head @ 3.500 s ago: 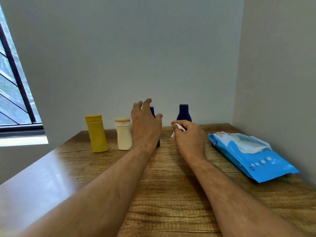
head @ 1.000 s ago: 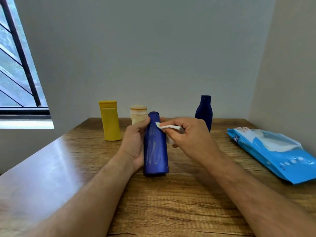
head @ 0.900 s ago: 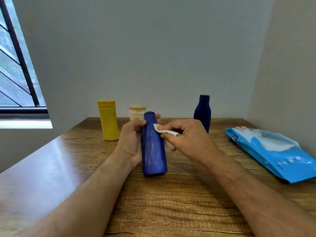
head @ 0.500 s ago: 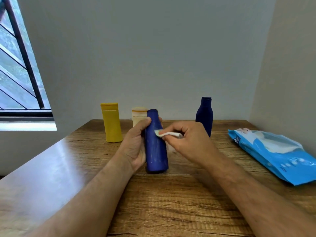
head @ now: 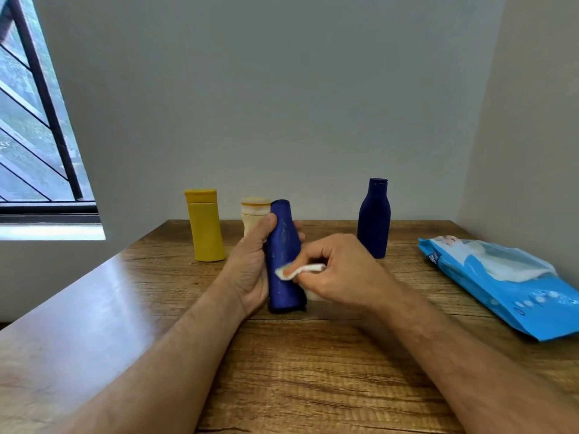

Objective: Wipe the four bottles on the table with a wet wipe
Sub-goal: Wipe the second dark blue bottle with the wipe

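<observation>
**Q:** What does the head view show at centre?

**A:** The left hand, fingers and thumb curled round the blue bottle, holding it nearly upright with its base apparently on the counter. The right hand pinches a folded wet wipe and presses it against the bottle's mid-body.

**Q:** What has changed?

**A:** Seconds earlier this bottle stood in the back row, with the left hand only reaching for it. It now stands forward of the row, close to the person. Within the last second the wipe has travelled from the neck down to the middle of the body.

**Q:** What does that mean for the task?

**A:** It reads as a downward stroke in progress on this bottle. The lower body and the far side probably remain to be wiped.

**Q:** And the other bottles?

**A:** The yellow bottle, the cream bottle and the dark blue bottle stand upright at the back. No hand is on them, so they probably await their turn.

**Q:** Is there anything else?

**A:** The wipes pack lies flat at the right, well apart from the bottles.
</observation>
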`<state>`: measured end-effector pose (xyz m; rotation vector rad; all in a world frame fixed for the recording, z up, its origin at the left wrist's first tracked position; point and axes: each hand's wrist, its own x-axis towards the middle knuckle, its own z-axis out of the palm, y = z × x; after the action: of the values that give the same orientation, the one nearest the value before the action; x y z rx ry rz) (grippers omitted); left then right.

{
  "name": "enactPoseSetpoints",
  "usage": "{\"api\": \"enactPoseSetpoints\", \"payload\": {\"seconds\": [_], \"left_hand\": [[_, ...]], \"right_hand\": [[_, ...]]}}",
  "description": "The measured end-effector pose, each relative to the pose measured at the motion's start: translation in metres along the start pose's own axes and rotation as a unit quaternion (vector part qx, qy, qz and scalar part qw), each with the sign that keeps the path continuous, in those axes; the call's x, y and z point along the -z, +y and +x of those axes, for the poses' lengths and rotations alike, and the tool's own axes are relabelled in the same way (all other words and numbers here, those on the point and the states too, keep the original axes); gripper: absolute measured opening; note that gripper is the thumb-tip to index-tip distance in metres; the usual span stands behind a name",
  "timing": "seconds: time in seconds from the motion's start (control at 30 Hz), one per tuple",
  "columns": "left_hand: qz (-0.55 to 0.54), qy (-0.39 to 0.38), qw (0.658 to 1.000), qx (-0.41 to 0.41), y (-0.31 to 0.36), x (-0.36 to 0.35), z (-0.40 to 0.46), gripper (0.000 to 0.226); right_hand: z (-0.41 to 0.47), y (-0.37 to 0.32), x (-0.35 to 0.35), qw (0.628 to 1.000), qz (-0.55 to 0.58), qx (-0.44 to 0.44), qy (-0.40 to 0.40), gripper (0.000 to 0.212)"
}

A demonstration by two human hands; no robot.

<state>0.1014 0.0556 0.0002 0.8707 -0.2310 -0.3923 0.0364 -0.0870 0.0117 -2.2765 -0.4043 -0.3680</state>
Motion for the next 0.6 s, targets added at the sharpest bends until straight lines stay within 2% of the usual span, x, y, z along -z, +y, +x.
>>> {"api": "enactPoseSetpoints", "payload": {"seconds": [0.1, 0.2, 0.3, 0.47, 0.53, 0.6], "left_hand": [[0.033, -0.054, 0.998, 0.021, -0.0054, -0.0022, -0.0015, 0.056], [0.08, -0.09, 0.992, 0.04, -0.011, -0.0062, -0.0042, 0.044], [0.059, -0.077, 0.995, 0.03, -0.0097, -0.0047, -0.0024, 0.047], [0.033, -0.019, 0.999, -0.018, -0.0035, 0.0022, 0.0043, 0.054], [0.031, -0.014, 0.999, -0.023, -0.0034, 0.0016, 0.0044, 0.057], [0.023, -0.035, 0.999, -0.004, -0.004, 0.0015, 0.0035, 0.06]], "right_hand": [[0.0012, -0.0004, 0.0042, 0.988, 0.083, -0.005, 0.13, 0.01], [0.0011, 0.0005, 0.0062, 0.98, 0.082, 0.003, 0.184, 0.013], [0.0013, 0.003, 0.0062, 0.986, 0.077, 0.02, 0.146, 0.013], [0.0015, 0.0045, 0.0035, 0.999, -0.021, 0.007, -0.032, 0.012], [0.0017, 0.0057, 0.0008, 0.999, -0.031, 0.004, -0.04, 0.015], [0.0027, 0.0052, 0.0005, 1.0, -0.004, 0.011, 0.017, 0.016]]}}
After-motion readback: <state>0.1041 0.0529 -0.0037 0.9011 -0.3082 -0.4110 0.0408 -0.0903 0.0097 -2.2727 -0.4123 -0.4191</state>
